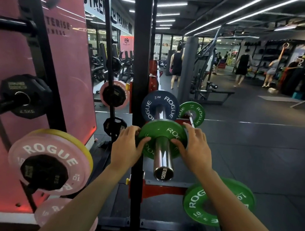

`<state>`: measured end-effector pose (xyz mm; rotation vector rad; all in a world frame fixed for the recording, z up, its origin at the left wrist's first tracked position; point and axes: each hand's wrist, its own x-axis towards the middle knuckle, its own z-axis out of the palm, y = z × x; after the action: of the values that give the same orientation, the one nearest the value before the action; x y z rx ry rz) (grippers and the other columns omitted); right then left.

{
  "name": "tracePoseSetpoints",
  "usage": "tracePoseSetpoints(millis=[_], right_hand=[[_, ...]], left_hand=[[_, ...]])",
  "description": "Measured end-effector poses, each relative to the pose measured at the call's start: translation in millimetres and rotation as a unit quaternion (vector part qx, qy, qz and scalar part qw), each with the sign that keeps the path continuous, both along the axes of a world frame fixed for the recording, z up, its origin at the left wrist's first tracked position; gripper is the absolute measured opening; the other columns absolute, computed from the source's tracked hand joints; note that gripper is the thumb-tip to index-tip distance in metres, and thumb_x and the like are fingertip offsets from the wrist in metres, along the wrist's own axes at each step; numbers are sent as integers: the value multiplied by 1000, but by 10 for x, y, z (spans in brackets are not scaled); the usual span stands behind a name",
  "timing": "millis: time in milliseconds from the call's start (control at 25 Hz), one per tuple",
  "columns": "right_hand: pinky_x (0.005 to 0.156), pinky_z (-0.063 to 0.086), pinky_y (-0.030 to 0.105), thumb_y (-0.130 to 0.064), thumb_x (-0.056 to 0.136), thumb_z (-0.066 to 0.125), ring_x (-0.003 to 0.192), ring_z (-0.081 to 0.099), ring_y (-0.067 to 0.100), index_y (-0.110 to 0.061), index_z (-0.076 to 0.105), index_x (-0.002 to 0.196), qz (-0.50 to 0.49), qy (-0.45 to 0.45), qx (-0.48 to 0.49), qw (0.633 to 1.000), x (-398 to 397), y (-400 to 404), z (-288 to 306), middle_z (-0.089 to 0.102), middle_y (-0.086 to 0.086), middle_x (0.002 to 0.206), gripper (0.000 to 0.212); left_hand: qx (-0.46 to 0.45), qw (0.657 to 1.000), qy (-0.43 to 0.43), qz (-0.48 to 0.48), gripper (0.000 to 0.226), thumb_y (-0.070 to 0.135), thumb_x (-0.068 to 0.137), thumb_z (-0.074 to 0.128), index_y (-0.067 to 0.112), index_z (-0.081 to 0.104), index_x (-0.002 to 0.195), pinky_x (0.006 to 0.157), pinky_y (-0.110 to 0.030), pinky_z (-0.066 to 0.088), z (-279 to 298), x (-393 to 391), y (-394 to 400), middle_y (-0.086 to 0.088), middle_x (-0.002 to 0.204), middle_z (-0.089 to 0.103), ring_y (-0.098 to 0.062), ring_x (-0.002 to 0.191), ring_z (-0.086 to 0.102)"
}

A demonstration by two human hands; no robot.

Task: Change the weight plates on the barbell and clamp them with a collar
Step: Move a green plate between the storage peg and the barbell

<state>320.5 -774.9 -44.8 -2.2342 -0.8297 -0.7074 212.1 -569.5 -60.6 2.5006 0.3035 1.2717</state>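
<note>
Two hands grip one green plate [161,135] on the barbell sleeve [163,155]: the left hand [128,143] curls over its left edge, the right hand [195,143] over its right edge, thumbs pressed to its near face. The plate sits partway along the sleeve, apart from the blue plate [159,104] seated further in against the rack upright [139,75]. The chrome end of the sleeve sticks out bare toward the camera. No collar shows anywhere. A larger green plate [214,201] lies on the floor below right, and pink plates [46,161] hang on storage pegs to the left.

The step in hand is, by my reading, moving this plate along the sleeve; whether on or off cannot be told. If on, the next move calls for an even push from both sides until it meets the blue plate, then finding a collar to clamp it.
</note>
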Motion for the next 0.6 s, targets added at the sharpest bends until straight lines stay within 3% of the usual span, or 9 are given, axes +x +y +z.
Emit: tracePoseSetpoints(millis=[200, 600], right_hand=[[62, 45, 31, -67, 86, 51, 113, 48, 22, -29, 36, 139, -5, 7, -8, 1000, 599, 316, -2, 48, 3, 124, 67], [61, 52, 40, -61, 85, 58, 109, 49, 25, -28, 33, 140, -35, 11, -13, 999, 1720, 1025, 35, 48, 6, 120, 69]], left_hand=[[-28, 999, -15, -11, 50, 59, 90, 56, 15, 54, 113, 65, -31, 47, 12, 677, 355, 0, 107, 60, -19, 98, 57], [-42, 999, -28, -13, 65, 63, 86, 54, 10, 51, 123, 70, -32, 51, 100, 1788, 955, -6, 116, 57, -23, 109, 54]])
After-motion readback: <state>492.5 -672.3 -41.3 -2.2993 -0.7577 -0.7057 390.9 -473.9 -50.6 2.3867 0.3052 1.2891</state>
